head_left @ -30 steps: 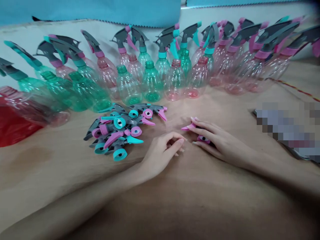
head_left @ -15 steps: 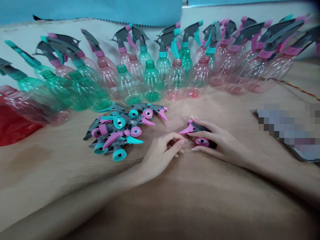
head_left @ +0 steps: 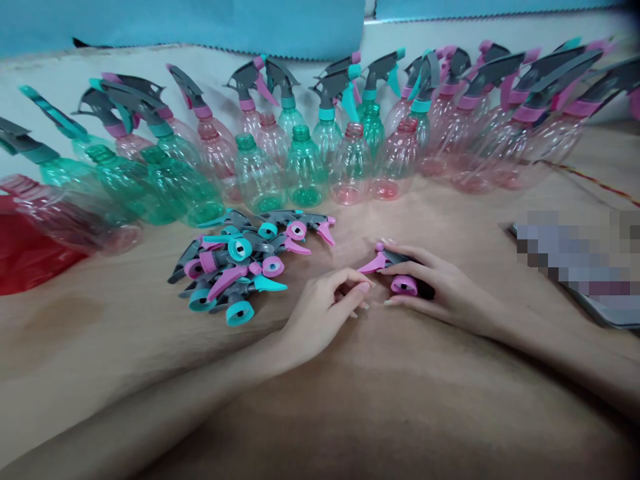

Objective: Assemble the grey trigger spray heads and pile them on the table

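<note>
My right hand [head_left: 445, 283] is closed around a grey trigger sprayer head [head_left: 403, 259] with a pink trigger, nozzle and collar. Its collar opening faces me, just above the table. Beside it, my left hand [head_left: 327, 303] has thumb and fingertips pinched together close to the pink trigger. Whatever those fingertips hold, if anything, is too small or hidden to make out. Left of that hand lies a pile of loose sprayer heads [head_left: 235, 267], grey with pink or turquoise parts.
Behind the pile stand several open-necked bottles, among them a green bottle [head_left: 305, 170] and a pink bottle [head_left: 350, 167]. Bottles with sprayers fitted [head_left: 465, 123] line the wall. A red plastic bag [head_left: 35, 260] lies at left, a blurred-out flat device [head_left: 575, 273] at right.
The whole view has shifted very slightly. Both hands keep nearly the same pose, and the sprayer head stays in my right hand.
</note>
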A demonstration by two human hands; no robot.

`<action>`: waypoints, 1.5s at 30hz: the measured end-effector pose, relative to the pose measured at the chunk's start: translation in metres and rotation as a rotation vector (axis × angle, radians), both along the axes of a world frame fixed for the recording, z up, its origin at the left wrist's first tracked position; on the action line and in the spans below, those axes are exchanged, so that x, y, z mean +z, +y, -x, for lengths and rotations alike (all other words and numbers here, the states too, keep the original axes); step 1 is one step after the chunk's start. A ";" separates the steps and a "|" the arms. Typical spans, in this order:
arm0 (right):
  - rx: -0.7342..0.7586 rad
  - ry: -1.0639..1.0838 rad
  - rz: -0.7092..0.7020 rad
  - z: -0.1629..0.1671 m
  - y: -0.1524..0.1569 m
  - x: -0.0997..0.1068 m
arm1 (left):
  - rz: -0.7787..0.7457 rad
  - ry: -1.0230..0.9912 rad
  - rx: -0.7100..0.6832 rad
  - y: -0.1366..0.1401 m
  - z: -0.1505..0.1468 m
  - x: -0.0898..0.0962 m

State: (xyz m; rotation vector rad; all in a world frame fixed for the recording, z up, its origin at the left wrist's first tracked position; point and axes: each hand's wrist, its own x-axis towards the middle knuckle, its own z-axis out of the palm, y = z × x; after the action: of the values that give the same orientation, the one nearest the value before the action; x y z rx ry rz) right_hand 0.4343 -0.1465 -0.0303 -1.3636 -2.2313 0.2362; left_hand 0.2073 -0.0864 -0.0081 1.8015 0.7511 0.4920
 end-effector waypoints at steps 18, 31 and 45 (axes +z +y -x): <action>0.021 -0.044 0.136 -0.021 0.003 0.012 | -0.012 -0.025 0.051 0.004 -0.001 0.001; -0.107 0.014 -0.135 -0.008 -0.014 0.018 | -0.223 -0.024 0.147 0.009 0.005 0.001; -0.047 0.296 -0.058 0.042 -0.011 0.015 | -0.757 -0.068 -0.013 -0.016 0.010 0.004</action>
State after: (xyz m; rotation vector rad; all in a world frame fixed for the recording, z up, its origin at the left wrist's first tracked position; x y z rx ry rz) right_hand 0.3921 -0.1573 -0.0151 -1.2591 -1.9451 0.3313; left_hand 0.1971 -0.1028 -0.0038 2.4630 0.5340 0.9081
